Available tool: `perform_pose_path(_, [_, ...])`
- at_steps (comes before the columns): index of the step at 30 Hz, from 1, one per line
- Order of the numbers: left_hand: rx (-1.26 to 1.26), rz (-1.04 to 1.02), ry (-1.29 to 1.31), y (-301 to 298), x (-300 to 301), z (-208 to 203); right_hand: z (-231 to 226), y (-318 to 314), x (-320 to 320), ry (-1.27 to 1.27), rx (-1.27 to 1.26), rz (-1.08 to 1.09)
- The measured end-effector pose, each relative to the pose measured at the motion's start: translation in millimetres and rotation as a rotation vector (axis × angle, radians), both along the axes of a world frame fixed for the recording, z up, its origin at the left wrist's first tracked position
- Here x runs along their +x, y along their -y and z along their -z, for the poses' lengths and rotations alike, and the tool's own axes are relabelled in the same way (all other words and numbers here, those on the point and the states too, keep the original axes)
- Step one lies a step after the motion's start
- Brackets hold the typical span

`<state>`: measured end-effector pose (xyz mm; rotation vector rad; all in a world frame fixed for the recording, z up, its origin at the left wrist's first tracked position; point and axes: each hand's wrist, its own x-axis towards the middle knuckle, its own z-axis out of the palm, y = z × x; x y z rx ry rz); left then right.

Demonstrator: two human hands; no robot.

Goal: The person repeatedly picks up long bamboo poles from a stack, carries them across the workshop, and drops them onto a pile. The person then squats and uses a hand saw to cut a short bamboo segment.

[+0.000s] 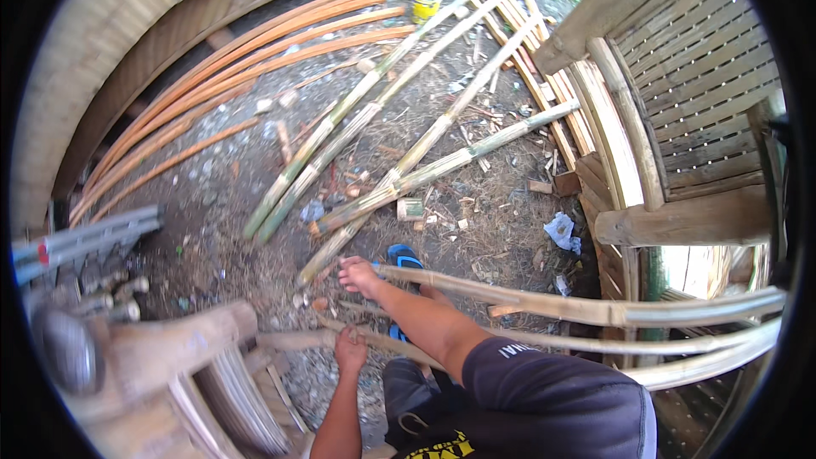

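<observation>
My left hand point(350, 350) is closed round a bamboo strip point(393, 342) that slants low across in front of my body. Farther out, my right hand point(360, 276) has its fingers curled together; anything in them is too small or blurred to make out. A long split bamboo pole point(527, 296) starts beside my right wrist, passes beyond my forearm and bends away to the right. Another bamboo length point(586, 342) runs below it, partly hidden by my sleeve. Under my arms shows a blue and black slipper point(405, 257) on my foot.
Bamboo poles point(442, 126) lie crossed on the littered ground ahead. Orange-brown wood strips point(255, 41) curve along the far left wall. A yellow bucket point(425, 7) stands at the back. Left are a metal ladder point(102, 234) and a blurred log structure point(161, 348); right, a slatted bamboo bench point(680, 85).
</observation>
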<state>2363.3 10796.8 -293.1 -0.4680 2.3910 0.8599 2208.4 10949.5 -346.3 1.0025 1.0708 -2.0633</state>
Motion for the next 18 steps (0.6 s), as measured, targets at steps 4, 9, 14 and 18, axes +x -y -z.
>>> perform_pose_path(4, [-0.006,-0.074,-0.183,36.8,58.1,-92.7,-77.2,84.2,74.8,-0.192,-0.043,-0.317])
perform_pose_path(9, [0.053,-0.449,-0.363,59.4,125.2,-207.7,-174.2,112.4,192.2,-0.343,-0.052,-0.818])
perform_pose_path(14, [0.096,-0.785,-0.52,53.9,241.7,-231.0,-231.9,100.0,300.6,-0.334,-0.085,-1.294])
perform_pose_path(18, [0.187,-0.981,-0.44,20.7,341.0,-223.1,-251.7,92.2,369.7,-0.321,-0.054,-1.553])
